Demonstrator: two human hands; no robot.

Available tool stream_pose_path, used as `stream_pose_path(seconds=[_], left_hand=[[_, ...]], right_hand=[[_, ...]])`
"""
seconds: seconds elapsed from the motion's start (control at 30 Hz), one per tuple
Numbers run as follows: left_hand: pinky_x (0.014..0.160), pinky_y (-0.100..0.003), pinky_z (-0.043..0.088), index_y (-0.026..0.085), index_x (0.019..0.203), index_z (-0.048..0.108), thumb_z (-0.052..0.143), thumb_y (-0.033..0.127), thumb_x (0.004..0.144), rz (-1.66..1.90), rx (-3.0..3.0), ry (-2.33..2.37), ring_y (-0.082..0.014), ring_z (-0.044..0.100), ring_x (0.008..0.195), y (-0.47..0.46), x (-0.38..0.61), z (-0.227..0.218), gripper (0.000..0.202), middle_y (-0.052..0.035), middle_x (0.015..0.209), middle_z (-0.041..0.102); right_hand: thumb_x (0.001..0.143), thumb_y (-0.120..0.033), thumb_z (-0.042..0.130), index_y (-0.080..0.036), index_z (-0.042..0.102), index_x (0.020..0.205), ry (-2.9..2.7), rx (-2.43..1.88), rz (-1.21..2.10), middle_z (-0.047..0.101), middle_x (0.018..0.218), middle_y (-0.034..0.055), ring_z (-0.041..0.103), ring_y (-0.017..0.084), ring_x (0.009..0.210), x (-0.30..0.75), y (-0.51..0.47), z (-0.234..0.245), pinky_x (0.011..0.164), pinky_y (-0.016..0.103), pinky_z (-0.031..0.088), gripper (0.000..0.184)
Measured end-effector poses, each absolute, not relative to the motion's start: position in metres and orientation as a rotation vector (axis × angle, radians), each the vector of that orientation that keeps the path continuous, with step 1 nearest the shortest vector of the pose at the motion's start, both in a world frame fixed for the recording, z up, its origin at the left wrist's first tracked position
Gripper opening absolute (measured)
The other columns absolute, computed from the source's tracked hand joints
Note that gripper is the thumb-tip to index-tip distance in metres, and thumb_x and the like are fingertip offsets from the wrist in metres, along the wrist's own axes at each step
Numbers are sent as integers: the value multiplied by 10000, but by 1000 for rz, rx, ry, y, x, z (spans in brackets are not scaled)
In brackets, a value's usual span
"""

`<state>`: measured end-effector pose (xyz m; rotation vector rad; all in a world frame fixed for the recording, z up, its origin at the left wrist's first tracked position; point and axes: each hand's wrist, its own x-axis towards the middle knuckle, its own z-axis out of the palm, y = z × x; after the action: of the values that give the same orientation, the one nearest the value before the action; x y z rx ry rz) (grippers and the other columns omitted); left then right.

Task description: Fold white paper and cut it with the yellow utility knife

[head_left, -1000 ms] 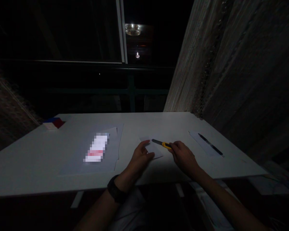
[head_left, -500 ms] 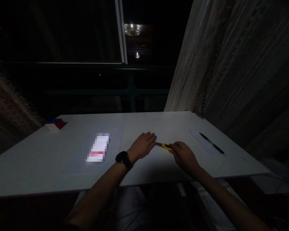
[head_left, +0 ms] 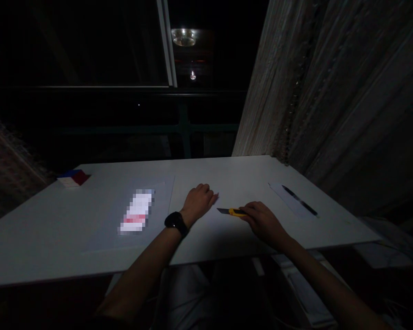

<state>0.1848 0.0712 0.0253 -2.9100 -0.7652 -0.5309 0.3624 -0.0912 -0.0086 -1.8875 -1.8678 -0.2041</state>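
My right hand [head_left: 263, 221] grips a yellow utility knife [head_left: 231, 211], its dark blade pointing left and lying low over the white table [head_left: 234, 178]. My left hand [head_left: 198, 200], a black watch [head_left: 174, 223] on its wrist, rests palm down with fingers curled on a small white paper [head_left: 215, 197]; only a corner of that paper shows past the fingertips. The blade tip lies just right of and a little nearer than the left hand, apart from it.
A large pale sheet [head_left: 158, 201] with a small white card [head_left: 136, 216] lies to the left. A red and blue block [head_left: 73, 177] sits at the far left corner. A black pen [head_left: 299, 200] on a paper strip lies at right. A curtain [head_left: 330, 91] hangs at right.
My left hand went from pinching the small paper to lying over it, then drew back a little with fingers curling. The knife has come slightly nearer me, and its blade is plainly visible.
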Motion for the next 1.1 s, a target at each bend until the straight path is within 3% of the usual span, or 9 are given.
stream_pose_path(seconds=[0.17,0.37,0.6,0.7,0.8,0.93,1.1], left_hand=[[731,-307,423,148,940,618,252,446,952,-478,-2880,-1028,-212,583,888,67,187,28,472,-116,922,644],[696,-353,425,107,1002,604,165,481,949,-498,-2775,-1447,-267,643,822,61,190,33,579,-181,865,669],[706,-377,449,97,1023,590,188,464,948,-560,-2725,-1483,-285,628,859,56,194,37,550,-186,902,656],[891,-423,407,116,1067,587,258,425,948,-668,-2801,-1148,-292,531,1092,52,191,38,466,-168,1076,627],[1073,-486,208,214,1210,540,314,445,936,-642,-2999,-625,-278,321,1309,49,185,31,424,-77,1326,511],[1075,-572,123,353,1369,365,268,500,933,-418,-3171,-479,-285,214,1369,50,179,14,470,-9,1459,357],[1075,-587,107,385,1383,331,242,514,932,-373,-3179,-556,-296,202,1375,52,180,2,477,4,1479,318]], right_hand=[[878,-241,492,-164,642,1058,-1883,-1870,-153,618,991,102,544,215,931,364,-96,-7,825,353,461,246],[872,-239,490,-176,637,1082,-1860,-1858,-122,624,1017,99,552,212,952,371,-102,-6,842,358,460,265],[867,-244,494,-189,652,1062,-1838,-1889,-141,638,1005,95,565,215,950,386,-103,-7,831,366,465,256],[865,-243,499,-188,650,1063,-1827,-1887,-146,638,1001,93,566,212,943,389,-102,-10,832,359,464,255],[863,-245,505,-179,647,1062,-1842,-1866,-151,637,985,92,564,209,939,389,-102,-11,834,357,459,253],[870,-260,504,-171,635,1091,-1889,-1848,-156,630,977,100,556,209,924,385,-103,-5,819,361,458,272],[864,-317,527,-170,610,1151,-1936,-1883,-201,609,1003,116,545,219,925,375,-103,1,790,359,453,333]])
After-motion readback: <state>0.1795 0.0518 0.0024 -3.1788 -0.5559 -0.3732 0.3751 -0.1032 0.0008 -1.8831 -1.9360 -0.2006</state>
